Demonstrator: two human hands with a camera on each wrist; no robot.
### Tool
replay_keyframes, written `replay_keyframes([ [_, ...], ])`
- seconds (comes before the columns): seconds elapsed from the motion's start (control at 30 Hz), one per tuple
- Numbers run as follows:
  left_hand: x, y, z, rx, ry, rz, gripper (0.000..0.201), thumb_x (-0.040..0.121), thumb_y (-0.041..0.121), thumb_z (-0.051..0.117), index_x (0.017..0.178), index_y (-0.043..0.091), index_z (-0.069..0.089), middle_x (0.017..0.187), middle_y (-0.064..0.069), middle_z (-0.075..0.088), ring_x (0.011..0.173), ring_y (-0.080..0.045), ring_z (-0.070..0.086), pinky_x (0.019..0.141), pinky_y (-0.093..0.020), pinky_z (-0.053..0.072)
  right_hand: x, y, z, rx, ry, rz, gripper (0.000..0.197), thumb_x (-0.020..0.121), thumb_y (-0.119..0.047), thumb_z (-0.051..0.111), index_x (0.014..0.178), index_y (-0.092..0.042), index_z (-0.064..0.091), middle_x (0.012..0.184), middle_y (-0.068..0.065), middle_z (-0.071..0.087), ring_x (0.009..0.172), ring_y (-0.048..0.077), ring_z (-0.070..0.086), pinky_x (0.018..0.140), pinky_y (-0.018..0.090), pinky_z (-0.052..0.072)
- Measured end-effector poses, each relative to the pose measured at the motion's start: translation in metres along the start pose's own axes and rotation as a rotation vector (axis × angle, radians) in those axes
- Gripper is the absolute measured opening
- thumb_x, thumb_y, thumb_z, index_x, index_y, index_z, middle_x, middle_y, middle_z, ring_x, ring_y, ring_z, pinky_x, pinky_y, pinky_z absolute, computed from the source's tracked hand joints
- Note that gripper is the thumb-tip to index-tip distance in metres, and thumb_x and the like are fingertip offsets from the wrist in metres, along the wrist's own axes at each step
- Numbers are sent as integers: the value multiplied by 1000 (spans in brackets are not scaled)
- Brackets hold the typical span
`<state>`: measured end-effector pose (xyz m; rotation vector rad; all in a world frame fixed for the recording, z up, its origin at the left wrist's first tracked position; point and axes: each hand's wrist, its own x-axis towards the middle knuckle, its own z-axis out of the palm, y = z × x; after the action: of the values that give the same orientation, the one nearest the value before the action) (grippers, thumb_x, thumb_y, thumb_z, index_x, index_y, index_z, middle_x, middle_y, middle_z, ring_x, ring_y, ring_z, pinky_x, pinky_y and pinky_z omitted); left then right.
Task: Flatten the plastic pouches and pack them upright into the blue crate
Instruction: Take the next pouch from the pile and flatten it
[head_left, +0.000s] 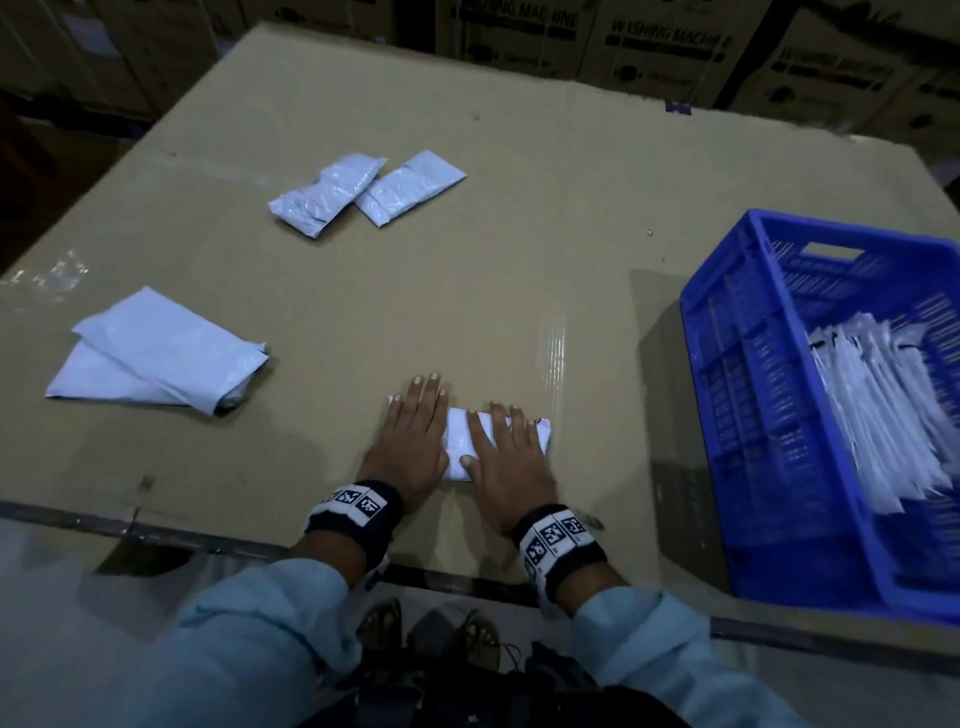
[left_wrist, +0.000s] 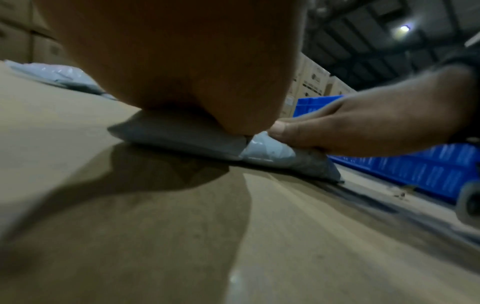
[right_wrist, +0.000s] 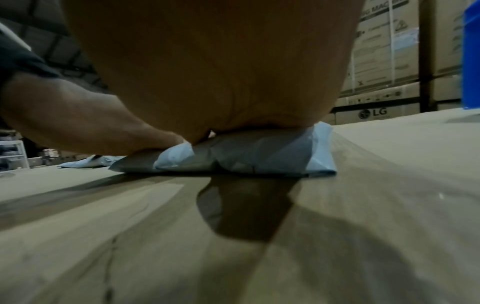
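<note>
A white plastic pouch (head_left: 457, 441) lies on the cardboard table top near its front edge. My left hand (head_left: 415, 431) presses flat on its left part, fingers straight. My right hand (head_left: 506, 457) presses flat on its right part, fingers straight too. In the left wrist view the pouch (left_wrist: 270, 152) bulges between the two palms. In the right wrist view the pouch (right_wrist: 259, 152) is squeezed under my palm. The blue crate (head_left: 727, 364) stands at the right, with several white pouches (head_left: 883, 405) leaning upright inside.
Two pouches (head_left: 363, 192) lie side by side at the far middle of the table. Another pair of pouches (head_left: 156, 353) lies stacked at the left. Stacked cardboard boxes (head_left: 649, 47) stand behind the table. The table's front edge (head_left: 208, 540) runs just below my wrists.
</note>
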<state>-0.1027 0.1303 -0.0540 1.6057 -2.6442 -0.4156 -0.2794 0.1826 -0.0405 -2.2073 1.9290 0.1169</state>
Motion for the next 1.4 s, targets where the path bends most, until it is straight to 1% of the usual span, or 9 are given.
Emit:
replay_keyframes([
  [0.1,0,-3,2,-37,-25,17,82,81,29,27,158,-1,26,167,-19,19,153,-39,19,121,-60,23,-1,0,2,27,-2,24,70,99,-51,8,163,-23,13,168,16,15,153,42,12,123,54,5],
  [0.2,3,-11,4,-41,-39,43,80,84,30,26,158,0,28,167,-18,20,154,-38,21,119,-60,27,3,-2,6,22,7,31,69,100,-49,10,163,-21,16,168,17,15,153,42,13,123,56,5],
  [0.3,5,-11,7,-60,-16,31,76,87,30,26,157,0,31,166,-17,24,153,-37,24,119,-59,28,6,0,14,57,5,37,68,100,-48,15,162,-20,20,167,18,18,152,43,16,123,57,13],
  [0.53,9,-15,10,-75,-10,51,79,88,34,16,161,4,19,170,-13,10,157,-32,10,124,-52,15,9,-1,19,69,47,42,65,102,-46,20,161,-20,26,166,17,21,152,42,18,123,56,17],
  [0.87,10,-17,20,-14,44,60,73,92,29,23,160,3,20,169,-14,15,156,-33,15,124,-51,21,9,2,28,65,88,43,65,102,-48,24,162,-25,20,169,13,13,154,39,12,125,54,13],
  [1.07,10,-14,19,12,29,26,72,94,29,26,161,3,19,169,-14,16,155,-35,16,122,-52,25,12,5,32,46,50,44,67,102,-49,22,163,-24,15,170,14,8,154,41,10,124,54,10],
  [1.17,11,-18,19,18,-9,37,73,96,35,23,162,5,14,170,-14,11,155,-35,14,121,-53,27,13,5,30,45,23,59,68,100,-50,20,163,-24,16,169,15,8,153,42,12,123,55,10],
  [1.27,11,-23,18,-17,-39,78,76,100,50,16,162,8,7,171,-13,5,157,-35,6,124,-53,20,13,5,29,59,17,56,69,100,-52,21,162,-23,19,169,15,12,152,42,15,123,56,14],
  [1.4,8,-26,11,-16,-61,70,86,96,65,10,163,12,6,171,-12,2,157,-35,7,123,-54,19,11,6,23,89,40,95,74,98,-60,19,162,-24,21,169,14,15,152,40,18,123,57,14],
])
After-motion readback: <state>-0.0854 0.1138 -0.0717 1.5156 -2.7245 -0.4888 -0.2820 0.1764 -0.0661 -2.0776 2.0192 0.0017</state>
